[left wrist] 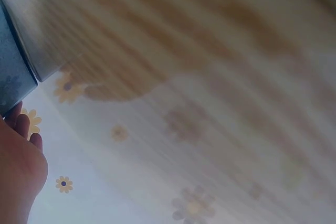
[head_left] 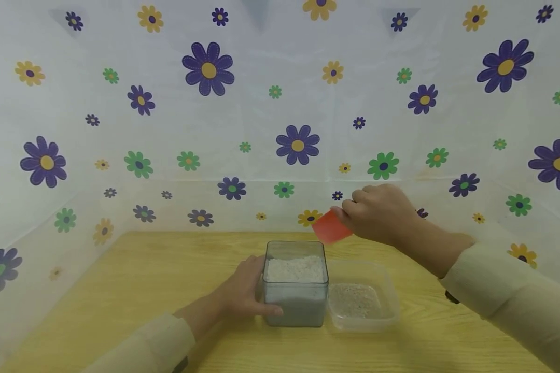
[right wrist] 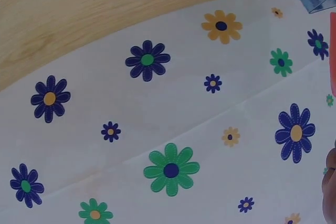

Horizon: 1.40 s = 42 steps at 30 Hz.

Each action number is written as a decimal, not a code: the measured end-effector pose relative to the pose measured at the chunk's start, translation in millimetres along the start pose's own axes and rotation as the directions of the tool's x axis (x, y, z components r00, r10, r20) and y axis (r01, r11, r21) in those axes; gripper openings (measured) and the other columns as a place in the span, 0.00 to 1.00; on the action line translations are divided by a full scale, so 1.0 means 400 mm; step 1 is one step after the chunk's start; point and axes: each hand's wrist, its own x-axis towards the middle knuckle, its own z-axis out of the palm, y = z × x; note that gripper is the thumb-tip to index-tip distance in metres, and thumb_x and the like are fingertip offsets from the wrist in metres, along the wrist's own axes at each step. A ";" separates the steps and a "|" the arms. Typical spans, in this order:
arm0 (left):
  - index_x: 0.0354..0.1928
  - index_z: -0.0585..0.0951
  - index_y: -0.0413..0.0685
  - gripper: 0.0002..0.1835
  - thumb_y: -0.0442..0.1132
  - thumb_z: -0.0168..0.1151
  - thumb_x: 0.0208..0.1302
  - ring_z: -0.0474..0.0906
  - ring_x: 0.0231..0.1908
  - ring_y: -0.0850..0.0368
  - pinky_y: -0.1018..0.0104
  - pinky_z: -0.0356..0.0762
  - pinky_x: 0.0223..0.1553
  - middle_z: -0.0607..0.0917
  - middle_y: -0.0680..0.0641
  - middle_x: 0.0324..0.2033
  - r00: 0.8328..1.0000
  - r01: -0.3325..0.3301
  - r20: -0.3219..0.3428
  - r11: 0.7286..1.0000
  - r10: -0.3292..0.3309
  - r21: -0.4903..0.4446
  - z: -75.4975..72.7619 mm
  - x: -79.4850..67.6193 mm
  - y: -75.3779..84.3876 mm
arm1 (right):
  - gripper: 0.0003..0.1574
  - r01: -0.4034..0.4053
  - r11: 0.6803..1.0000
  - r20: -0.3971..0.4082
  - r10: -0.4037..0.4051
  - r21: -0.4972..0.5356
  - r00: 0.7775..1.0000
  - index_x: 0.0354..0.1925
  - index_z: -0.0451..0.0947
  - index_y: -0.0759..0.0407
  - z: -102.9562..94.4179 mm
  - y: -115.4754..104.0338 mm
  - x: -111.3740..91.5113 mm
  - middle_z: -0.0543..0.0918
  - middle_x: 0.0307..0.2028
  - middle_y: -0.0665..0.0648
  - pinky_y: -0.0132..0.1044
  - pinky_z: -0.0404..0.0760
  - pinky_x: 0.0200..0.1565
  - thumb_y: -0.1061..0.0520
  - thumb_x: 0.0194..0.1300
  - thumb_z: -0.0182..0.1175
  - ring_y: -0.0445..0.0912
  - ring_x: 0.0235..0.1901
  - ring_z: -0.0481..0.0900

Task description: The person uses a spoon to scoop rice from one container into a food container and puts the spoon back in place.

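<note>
My left hand [head_left: 246, 292] grips the left side of a tall, clear square container [head_left: 296, 305], its thumb across the front and its fingers along the side toward the back. Whitish, flour-like powder [head_left: 295, 269] fills much of that container. Above and to the right of its rim, my right hand [head_left: 378, 212] holds a red plastic piece [head_left: 332, 227], blurred and tilted down to the left; its exact kind is unclear. In the right wrist view, only edges of the red piece [right wrist: 333, 56] and the right hand [right wrist: 329, 190] show.
A low clear plastic tub [head_left: 389, 311] stands close against the right of the tall container, with a thin layer of pale, grainy stuff [head_left: 354, 300] inside. Both stand on a yellowish wooden table [head_left: 168, 290]. A flower-print sheet [head_left: 261, 114] walls the back and sides.
</note>
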 end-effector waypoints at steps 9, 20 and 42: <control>0.65 0.62 0.58 0.52 0.73 0.66 0.37 0.63 0.49 0.64 0.55 0.64 0.54 0.71 0.65 0.51 0.999 0.040 0.012 0.999 -0.040 0.020 -0.002 -0.003 0.007 | 0.23 -0.047 0.982 0.304 -0.011 0.182 0.953 0.12 0.70 0.48 -0.020 -0.079 0.068 0.64 0.08 0.45 0.30 0.55 0.15 0.45 0.62 0.55 0.39 0.11 0.56; 0.60 0.65 0.64 0.44 0.70 0.67 0.39 0.69 0.47 0.67 0.61 0.69 0.52 0.74 0.68 0.48 0.997 -0.080 -0.019 0.997 0.080 -0.015 0.005 0.012 -0.008 | 0.13 -0.065 0.980 0.581 -0.058 0.190 0.812 0.22 0.78 0.47 -0.024 -0.140 0.119 0.75 0.24 0.47 0.30 0.63 0.14 0.51 0.63 0.54 0.41 0.18 0.65; 0.64 0.61 0.62 0.52 0.74 0.65 0.36 0.63 0.45 0.64 0.60 0.65 0.49 0.72 0.63 0.47 0.999 0.032 0.002 0.996 -0.032 0.085 -0.003 -0.002 0.000 | 0.26 -0.572 0.768 0.760 0.180 0.288 0.624 0.17 0.74 0.54 0.009 -0.197 0.068 0.77 0.27 0.55 0.34 0.69 0.22 0.42 0.66 0.50 0.43 0.18 0.69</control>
